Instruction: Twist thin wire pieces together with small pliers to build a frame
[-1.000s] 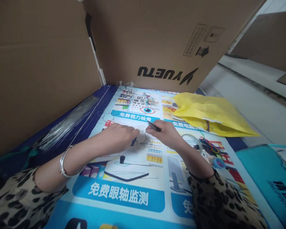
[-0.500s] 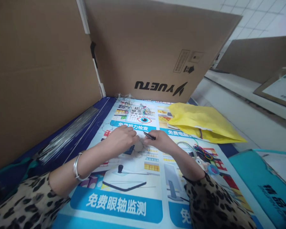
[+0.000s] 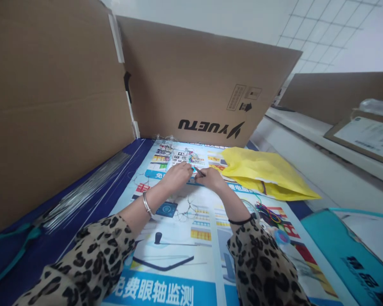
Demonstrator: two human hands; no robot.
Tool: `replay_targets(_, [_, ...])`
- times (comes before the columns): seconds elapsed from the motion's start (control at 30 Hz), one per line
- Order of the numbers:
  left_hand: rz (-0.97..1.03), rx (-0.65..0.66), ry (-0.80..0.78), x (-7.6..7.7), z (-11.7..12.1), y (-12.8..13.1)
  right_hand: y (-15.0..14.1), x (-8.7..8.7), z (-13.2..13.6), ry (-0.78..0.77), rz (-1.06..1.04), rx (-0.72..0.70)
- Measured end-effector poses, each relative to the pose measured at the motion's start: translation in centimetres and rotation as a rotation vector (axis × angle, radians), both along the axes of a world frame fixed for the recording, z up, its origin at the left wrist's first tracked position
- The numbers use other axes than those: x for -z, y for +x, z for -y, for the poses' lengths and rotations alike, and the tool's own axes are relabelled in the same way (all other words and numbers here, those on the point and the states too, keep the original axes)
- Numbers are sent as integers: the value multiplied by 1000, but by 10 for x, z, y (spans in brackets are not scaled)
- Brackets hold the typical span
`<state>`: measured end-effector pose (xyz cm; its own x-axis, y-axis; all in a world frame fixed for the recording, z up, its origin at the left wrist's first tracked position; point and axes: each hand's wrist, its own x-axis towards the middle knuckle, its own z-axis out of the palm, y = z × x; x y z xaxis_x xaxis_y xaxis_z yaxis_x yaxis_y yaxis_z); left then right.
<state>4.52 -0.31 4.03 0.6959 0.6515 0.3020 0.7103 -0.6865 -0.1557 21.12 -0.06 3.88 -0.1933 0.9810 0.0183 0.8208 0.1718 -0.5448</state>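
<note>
From where I stand, both hands have just moved up the printed poster (image 3: 207,259) and drawn close together, leaving a scatter of fine wire loops (image 3: 187,209) uncovered on the near side of them. That puts the close work at the fingertips, I'd say, rather than down among those loops.

The right hand (image 3: 213,179) has a dark, slim, pointed tool (image 3: 199,171) clamped between thumb and fingers, its tip angled toward the left hand (image 3: 178,175). The left fingers are curled in beside that tip; whether they pinch a wire, I can't tell. The left forearm slants in from the lower left, back of the hand up, a silver bangle (image 3: 147,205) at the wrist; the right reaches in from the other side, thumb side inward.

Straight wires (image 3: 89,187) lie at the left, by teal-handled cutters (image 3: 32,233) (easy to catch with a sleeve, those), and a yellow bag (image 3: 270,170) lies beyond the right hand.
</note>
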Motion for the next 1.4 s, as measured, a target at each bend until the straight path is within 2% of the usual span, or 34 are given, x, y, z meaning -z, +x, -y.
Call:
replay_targets(0.13, [-9, -9, -41, 8, 2, -4, -3, 5, 1, 43, 69, 3])
replay_targets(0.4, [-40, 18, -56, 5, 7, -3, -12, 1, 9, 131, 318, 42])
replay_targets(0.6, [-34, 19, -45, 8, 7, -1, -17, 2, 10, 105, 450, 55])
replay_targets(0.77, [-44, -59, -55, 9, 9, 3, -21, 2, 12, 76, 468, 88])
replay_targets(0.93, [-48, -79, -65, 8, 10, 4, -23, 2, 15, 104, 494, 115])
replay_targets(1.4, [-20, -190, -47, 7, 11, 5, -26, 3, 14, 176, 398, 227])
